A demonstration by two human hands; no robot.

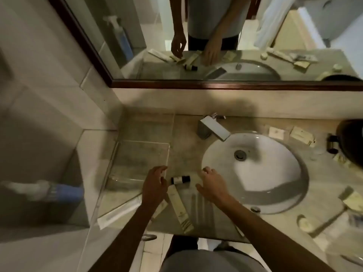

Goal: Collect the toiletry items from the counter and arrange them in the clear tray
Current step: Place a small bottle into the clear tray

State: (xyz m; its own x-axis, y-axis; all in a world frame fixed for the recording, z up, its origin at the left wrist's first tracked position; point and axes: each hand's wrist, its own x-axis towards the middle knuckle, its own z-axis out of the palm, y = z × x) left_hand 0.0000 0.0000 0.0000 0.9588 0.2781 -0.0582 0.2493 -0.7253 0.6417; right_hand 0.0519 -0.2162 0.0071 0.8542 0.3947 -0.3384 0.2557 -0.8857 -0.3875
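Both forearms reach in from the bottom edge, and the left hand (155, 183) and right hand (213, 183) hover over the counter (186, 138) with fingers loosely spread, holding nothing. Between them lies a small dark-capped bottle (180, 179) on its side, just beside the left fingertips (162, 180) and a little apart from the right thumb. A long cream tube (179, 207) lies below it. The clear tray (137, 161) to the left looks nearly bare, so the task seems barely begun: packets (302, 135) and a round soap (304, 223) beyond the sink (265, 173) are uncollected.
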